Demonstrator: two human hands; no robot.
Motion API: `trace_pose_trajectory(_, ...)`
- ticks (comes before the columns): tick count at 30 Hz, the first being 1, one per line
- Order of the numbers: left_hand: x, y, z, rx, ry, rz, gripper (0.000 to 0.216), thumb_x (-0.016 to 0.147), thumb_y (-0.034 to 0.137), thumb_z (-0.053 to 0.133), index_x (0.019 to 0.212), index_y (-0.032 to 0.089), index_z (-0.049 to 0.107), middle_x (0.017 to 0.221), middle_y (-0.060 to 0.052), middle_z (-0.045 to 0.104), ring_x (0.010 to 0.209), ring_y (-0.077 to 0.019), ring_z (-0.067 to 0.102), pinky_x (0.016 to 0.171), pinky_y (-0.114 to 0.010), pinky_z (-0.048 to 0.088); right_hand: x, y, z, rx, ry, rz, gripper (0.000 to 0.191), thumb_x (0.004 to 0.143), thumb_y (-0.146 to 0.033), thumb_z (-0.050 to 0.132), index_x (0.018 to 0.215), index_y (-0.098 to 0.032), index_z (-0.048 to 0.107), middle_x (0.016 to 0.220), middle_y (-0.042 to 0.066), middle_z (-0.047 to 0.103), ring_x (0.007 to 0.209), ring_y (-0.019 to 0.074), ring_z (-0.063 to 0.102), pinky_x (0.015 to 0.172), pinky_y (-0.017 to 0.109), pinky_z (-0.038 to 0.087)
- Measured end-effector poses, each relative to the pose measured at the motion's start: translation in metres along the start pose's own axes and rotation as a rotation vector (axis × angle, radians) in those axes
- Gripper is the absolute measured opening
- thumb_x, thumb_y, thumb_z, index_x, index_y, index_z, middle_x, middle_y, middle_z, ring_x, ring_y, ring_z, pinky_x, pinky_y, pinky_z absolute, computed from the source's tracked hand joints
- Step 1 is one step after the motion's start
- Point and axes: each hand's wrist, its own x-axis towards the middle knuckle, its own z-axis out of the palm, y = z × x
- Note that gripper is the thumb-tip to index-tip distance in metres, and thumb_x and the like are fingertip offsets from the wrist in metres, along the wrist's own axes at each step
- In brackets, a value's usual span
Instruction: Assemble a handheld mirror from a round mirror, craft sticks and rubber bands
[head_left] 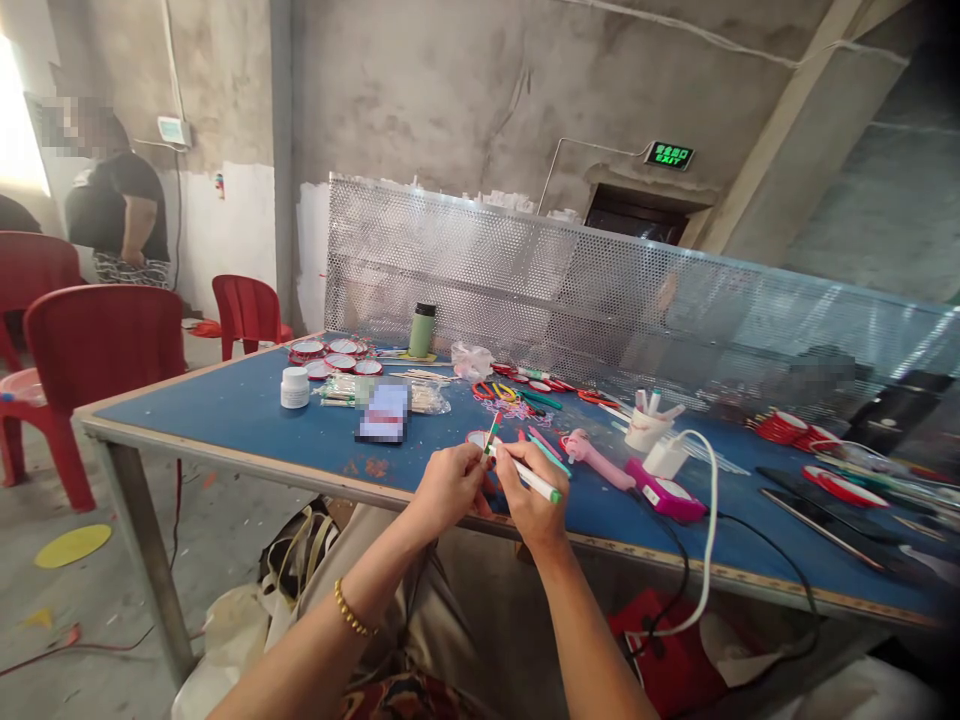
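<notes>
My right hand (534,490) is closed around a white marker pen (534,478) with a green end, its writing tip pointing left toward my other hand. Pinched in the fingers of my left hand (450,485) is a small thin stick (492,434), coloured green with some red near its top. The pen tip meets or nearly meets the stick; exact contact is too small to tell. Both hands are over the table's front edge. Just behind them lies a round white disc with a red rim (477,438), partly hidden by my fingers.
On the blue table (225,415) are a phone (382,410), a white bottle (295,388), bagged sticks (431,398), pliers (504,392), a pink glue gun (600,460), a pen cup (646,430) and a magenta box (667,497) with cables. A perforated metal screen (480,260) stands behind.
</notes>
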Motion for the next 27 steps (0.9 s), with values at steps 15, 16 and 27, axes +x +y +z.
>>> trace_pose_trajectory(15, 0.0011, 0.0015, -0.0006, 0.021, 0.01, 0.009, 0.029, 0.09, 0.038, 0.043, 0.068, 0.02, 0.045, 0.06, 0.002, 0.062, 0.048, -0.0153, 0.068, 0.042, -0.019, 0.04, 0.0009, -0.0029, -0.0017, 0.01, -0.023, -0.025, 0.018, 0.091, -0.023, 0.056, 0.075, -0.019, 0.062, 0.063, 0.0, 0.065, 0.054, 0.0119, 0.058, 0.056, 0.023, 0.046)
trace_pose_trajectory(16, 0.0011, 0.0016, -0.0007, 0.027, 0.011, 0.008, 0.028, 0.09, 0.038, 0.043, 0.068, 0.02, 0.045, 0.059, 0.003, 0.061, 0.048, -0.0153, 0.067, 0.042, -0.018, 0.039, 0.001, -0.0032, -0.0018, 0.01, -0.022, -0.028, 0.018, 0.091, -0.022, 0.056, 0.074, -0.019, 0.062, 0.062, -0.001, 0.064, 0.054, 0.0116, 0.058, 0.055, 0.022, 0.045)
trace_pose_trajectory(27, 0.0003, 0.0011, 0.0, 0.009, 0.004, 0.002, 0.029, 0.09, 0.041, 0.043, 0.073, 0.02, 0.051, 0.066, 0.0, 0.066, 0.048, -0.0142, 0.067, 0.042, -0.019, 0.04, 0.0003, -0.0034, -0.0016, -0.007, 0.002, -0.008, 0.018, 0.092, -0.025, 0.055, 0.077, -0.02, 0.064, 0.063, 0.0, 0.066, 0.053, 0.0128, 0.06, 0.056, 0.024, 0.047)
